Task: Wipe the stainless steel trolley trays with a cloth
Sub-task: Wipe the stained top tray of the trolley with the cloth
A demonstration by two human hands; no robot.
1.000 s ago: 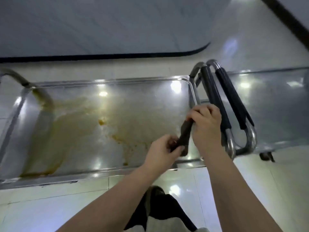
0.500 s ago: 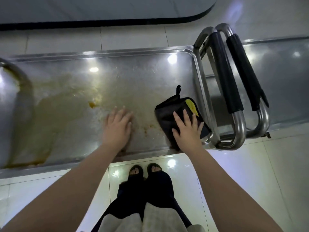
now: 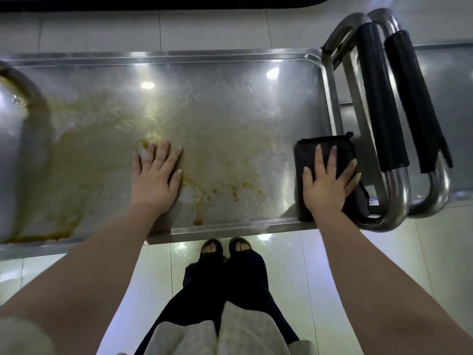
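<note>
The right hand (image 3: 329,184) presses flat, fingers spread, on the cloth (image 3: 323,149) at the tray's (image 3: 230,80) right end, stains (image 3: 107,139) stretching leftward.

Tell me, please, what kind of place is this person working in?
Probably a canteen or commercial kitchen, not certain: a stainless steel trolley tray smeared with yellowish stains, two padded trolley handles side by side, and a glossy tiled floor.

black cloth (image 3: 322,149), silver tray (image 3: 230,80) with yellow-brown stains (image 3: 107,149)
</note>
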